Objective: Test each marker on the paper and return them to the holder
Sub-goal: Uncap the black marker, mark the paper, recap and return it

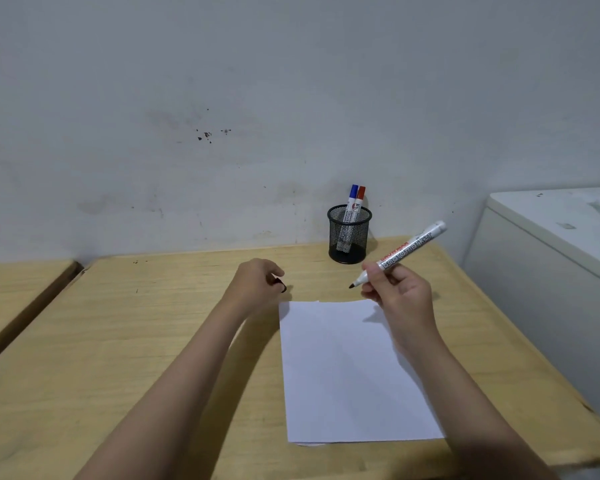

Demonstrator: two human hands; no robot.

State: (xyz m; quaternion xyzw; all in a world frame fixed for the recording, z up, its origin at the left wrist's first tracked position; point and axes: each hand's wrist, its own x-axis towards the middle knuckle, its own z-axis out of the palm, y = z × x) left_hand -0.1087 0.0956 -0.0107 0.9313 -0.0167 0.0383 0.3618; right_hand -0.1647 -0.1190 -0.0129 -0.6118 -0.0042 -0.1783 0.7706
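Pinching an uncapped black marker (400,252), the right hand (400,296) hovers its tip above the paper's (347,372) far edge on the table (118,341). Left hand (257,282) curls around the black cap (282,286). Blue marker (351,202) and red marker (359,200) stand in the mesh holder (349,237).

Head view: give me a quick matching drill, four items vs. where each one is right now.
Items:
1. uncapped marker
2. black cap
3. blue-capped marker
4. paper

Places:
A. flat on the desk
B. standing in the mesh holder
C. in the right hand
D. in the left hand

Pairs: 1-C, 2-D, 3-B, 4-A
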